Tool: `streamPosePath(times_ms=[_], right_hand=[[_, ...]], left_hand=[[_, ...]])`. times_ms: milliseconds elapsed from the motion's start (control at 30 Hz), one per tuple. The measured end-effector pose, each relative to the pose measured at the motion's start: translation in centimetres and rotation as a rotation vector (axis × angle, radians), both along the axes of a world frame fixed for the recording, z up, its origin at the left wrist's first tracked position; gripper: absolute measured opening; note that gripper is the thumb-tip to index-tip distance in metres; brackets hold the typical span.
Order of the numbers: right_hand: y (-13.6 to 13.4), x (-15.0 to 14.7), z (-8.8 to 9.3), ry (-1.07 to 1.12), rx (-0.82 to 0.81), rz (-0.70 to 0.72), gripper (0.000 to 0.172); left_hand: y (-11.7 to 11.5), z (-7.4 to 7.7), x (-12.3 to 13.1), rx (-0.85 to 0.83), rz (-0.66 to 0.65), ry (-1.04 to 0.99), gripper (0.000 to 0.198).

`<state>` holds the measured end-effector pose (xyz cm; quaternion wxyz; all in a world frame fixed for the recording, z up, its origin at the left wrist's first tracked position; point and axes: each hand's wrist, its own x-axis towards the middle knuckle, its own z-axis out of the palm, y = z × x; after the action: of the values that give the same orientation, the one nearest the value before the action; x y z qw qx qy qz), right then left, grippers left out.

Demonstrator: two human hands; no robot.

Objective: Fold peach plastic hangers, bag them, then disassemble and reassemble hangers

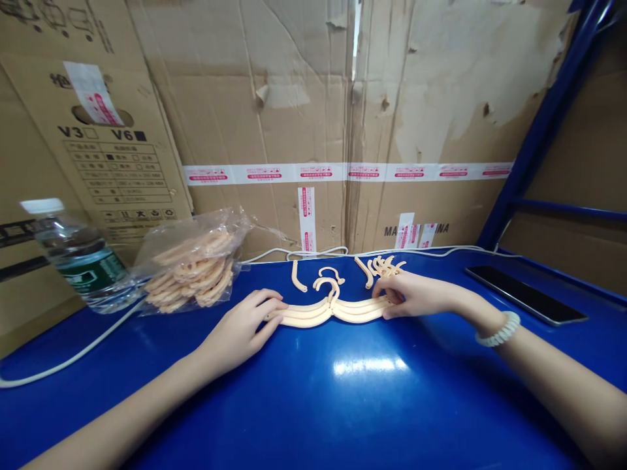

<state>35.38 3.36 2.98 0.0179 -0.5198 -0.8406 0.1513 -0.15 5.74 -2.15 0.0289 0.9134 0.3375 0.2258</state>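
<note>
A small stack of cream plastic hangers [333,309] lies flat on the blue table [343,391] in the middle of the view. My left hand [245,326] rests on the stack's left end, fingers curled over it. My right hand [416,295] pinches the right end, fingers closed around the arm. Loose cream hooks [379,266] lie just behind the stack, and two more hooks [313,274] sit to their left. A white coiled band circles my right wrist.
A clear bag of more cream hangers [193,267] lies at the back left beside a water bottle [78,258]. A dark phone [526,294] lies at the right. A white cable [98,339] runs along the back. Cardboard boxes [313,117] wall off the rear.
</note>
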Motion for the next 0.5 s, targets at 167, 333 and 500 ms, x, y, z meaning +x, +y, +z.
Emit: streamPosePath(times_ms=[167, 333, 500], right_hand=[[0.03, -0.13, 0.06, 0.011, 0.000, -0.008, 0.033], [-0.10, -0.31, 0.16, 0.015, -0.021, -0.030, 0.033], [0.00, -0.33, 0.07, 0.017, -0.011, -0.038, 0.034]], left_hand=[[-0.13, -0.09, 0.27, 0.001, 0.004, -0.014, 0.026], [-0.25, -0.10, 0.41, -0.001, 0.004, -0.025, 0.025], [-0.36, 0.02, 0.51, -0.027, 0.090, -0.045, 0.019]])
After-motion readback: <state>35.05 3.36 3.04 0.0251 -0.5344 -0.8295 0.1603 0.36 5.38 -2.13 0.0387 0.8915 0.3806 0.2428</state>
